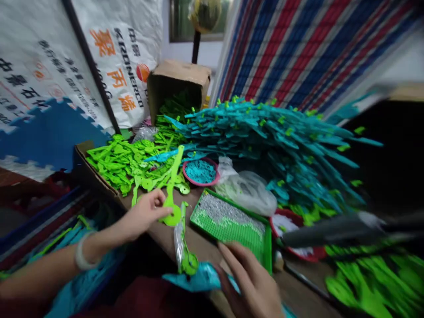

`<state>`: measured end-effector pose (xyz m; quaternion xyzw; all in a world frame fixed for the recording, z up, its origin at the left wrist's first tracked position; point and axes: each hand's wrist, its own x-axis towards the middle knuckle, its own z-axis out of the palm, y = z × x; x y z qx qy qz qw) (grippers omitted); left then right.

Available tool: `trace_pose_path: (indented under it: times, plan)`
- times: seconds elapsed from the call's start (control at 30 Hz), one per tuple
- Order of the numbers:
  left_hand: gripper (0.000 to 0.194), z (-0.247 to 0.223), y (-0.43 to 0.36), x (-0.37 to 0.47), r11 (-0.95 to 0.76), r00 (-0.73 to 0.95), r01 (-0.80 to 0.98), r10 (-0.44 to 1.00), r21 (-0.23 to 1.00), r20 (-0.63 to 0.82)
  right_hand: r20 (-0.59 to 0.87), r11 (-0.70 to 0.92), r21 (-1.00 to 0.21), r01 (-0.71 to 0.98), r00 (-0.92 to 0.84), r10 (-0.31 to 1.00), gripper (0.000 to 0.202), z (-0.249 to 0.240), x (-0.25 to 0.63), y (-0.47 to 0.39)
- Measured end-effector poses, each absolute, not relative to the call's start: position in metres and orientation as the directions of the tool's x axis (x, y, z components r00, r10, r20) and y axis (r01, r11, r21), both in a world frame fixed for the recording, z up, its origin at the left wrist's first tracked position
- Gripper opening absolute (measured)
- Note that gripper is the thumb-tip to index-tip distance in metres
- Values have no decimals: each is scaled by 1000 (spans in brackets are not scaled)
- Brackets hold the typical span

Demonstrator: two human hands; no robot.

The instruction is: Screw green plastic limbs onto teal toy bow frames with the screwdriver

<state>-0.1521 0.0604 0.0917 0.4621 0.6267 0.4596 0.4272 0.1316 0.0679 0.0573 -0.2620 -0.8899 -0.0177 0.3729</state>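
Observation:
My left hand (149, 212) pinches a bright green plastic piece (172, 190) by its round, holed end; its long flat arm points up and away. Just below it, a second green piece (190, 263) with a silvery strip (179, 243) along it meets a teal plastic piece (195, 279) near the table's front edge. My right hand (253, 282) is on that teal piece, thumb across it and index finger stretched toward a green tray (245, 240). Part of the teal piece is hidden under the hand. The tray holds many small silvery metal parts.
Green pieces (115, 163) are heaped at left, more (364, 287) at right. A large teal stack (265, 128) rises behind. Around the tray are a pink bowl of teal bits (200, 171), a clear plastic bag (248, 190) and a red bowl (318, 254). A blurred dark tool (331, 229) juts from the right.

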Motion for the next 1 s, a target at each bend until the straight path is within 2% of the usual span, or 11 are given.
trace_pose_path:
  times: [0.07, 0.13, 0.3, 0.37, 0.43, 0.53, 0.67, 0.8, 0.9, 1.0]
  plan:
    - [30, 78, 39, -113, 136, -91, 147, 988, 980, -123, 602, 881, -119, 459, -672, 431, 47, 62, 104, 60]
    - [26, 68, 30, -90, 133, -60, 130, 990, 983, -126, 556, 878, -98, 468, -706, 438, 44, 63, 87, 59]
    - [24, 48, 33, -95, 26, 55, 206, 998, 978, -38, 384, 843, -288, 454, -752, 536, 42, 49, 104, 71]
    - [29, 38, 29, -110, -41, 14, 283, 999, 958, 38, 323, 823, -349, 449, -766, 555, 42, 40, 114, 72]
    - [24, 26, 19, -125, -27, -58, 409, 997, 912, 55, 258, 807, -369, 461, -784, 565, 45, 30, 116, 68]
    - [19, 3, 2, -134, 107, -77, 484, 994, 868, -79, 166, 807, -327, 491, -811, 561, 46, 14, 104, 58]
    - [35, -22, -11, -123, 232, 39, 269, 967, 935, -251, 93, 807, -324, 494, -832, 547, 45, -2, 91, 54]
    - [56, -32, -14, -113, 238, 134, 119, 958, 964, -253, 63, 801, -323, 503, -834, 549, 45, -5, 93, 57]
    - [64, -33, -18, -114, 148, 164, 257, 967, 955, -194, 37, 819, -270, 506, -845, 534, 45, -1, 95, 57]
    - [67, -29, -17, -122, -158, 259, 553, 966, 818, 11, -3, 829, -207, 519, -848, 530, 42, 3, 93, 56]
